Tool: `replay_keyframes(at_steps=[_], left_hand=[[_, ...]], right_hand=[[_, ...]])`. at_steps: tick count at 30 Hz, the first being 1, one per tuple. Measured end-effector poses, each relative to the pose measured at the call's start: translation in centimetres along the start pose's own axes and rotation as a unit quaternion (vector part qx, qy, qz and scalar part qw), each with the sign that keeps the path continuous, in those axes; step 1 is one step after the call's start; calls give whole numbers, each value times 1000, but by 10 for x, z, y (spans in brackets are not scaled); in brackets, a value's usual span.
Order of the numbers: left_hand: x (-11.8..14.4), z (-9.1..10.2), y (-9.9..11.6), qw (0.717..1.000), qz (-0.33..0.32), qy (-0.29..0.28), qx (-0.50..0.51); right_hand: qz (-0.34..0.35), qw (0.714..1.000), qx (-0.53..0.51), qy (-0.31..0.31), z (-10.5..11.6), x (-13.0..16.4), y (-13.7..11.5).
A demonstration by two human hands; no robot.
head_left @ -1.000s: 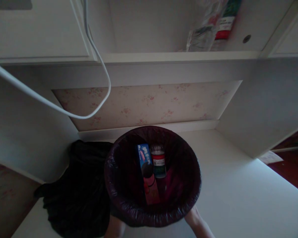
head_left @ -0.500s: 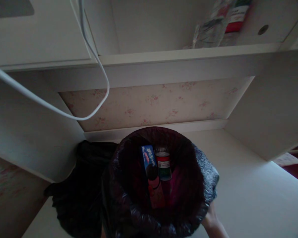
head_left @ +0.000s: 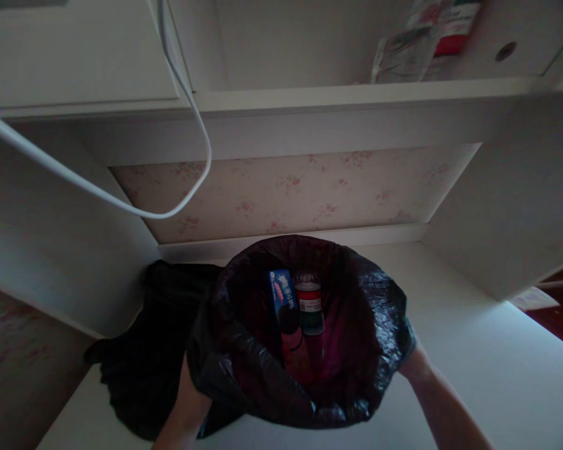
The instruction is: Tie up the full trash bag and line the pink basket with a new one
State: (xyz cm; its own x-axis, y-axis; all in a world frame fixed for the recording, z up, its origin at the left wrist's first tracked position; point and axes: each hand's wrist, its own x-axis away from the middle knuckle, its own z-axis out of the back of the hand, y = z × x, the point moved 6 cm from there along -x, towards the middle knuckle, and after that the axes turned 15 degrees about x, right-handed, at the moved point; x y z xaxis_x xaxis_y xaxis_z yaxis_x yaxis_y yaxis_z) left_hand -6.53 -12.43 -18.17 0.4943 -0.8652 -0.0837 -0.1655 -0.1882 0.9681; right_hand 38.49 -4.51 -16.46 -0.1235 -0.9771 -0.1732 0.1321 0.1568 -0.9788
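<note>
Presently, the dark plastic bag point(head_left: 380, 300) stands open between both hands, over the white tabletop point(head_left: 478, 331). Its far edge appears near the back ledge point(head_left: 385, 235), so forward the room looks little. On the right, the tabletop offers a wide space until the side panel point(head_left: 497, 219); on the left, a black crumpled cloth or bag point(head_left: 141, 369) lies close to it. Overhead, a white cable point(head_left: 89, 185) hangs in a loop before the shelf edge point(head_left: 338, 97). Inside the bag are a blue box point(head_left: 281, 290), a jar with red band point(head_left: 311, 312) and a dark-capped bottle point(head_left: 296, 350).

The left hand point(head_left: 192, 387) and the right hand point(head_left: 410, 362) are at opposite sides of the bag; their fingers are hidden, so I cannot tell how they are closed. One second ago, the bag's rim was round and even; now its sides are loose and uneven, and both forearms show more.
</note>
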Motion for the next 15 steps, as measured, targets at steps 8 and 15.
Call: replay_keyframes(at_steps=[8, 15], left_hand=[[14, -8, 26, 996, -71, -7, -49], [-17, -33, 51, 998, -46, -32, -3]], right_hand=[[14, 995, 75, -57, 14, -5, -12], [33, 996, 81, -22, 12, -12, -30]])
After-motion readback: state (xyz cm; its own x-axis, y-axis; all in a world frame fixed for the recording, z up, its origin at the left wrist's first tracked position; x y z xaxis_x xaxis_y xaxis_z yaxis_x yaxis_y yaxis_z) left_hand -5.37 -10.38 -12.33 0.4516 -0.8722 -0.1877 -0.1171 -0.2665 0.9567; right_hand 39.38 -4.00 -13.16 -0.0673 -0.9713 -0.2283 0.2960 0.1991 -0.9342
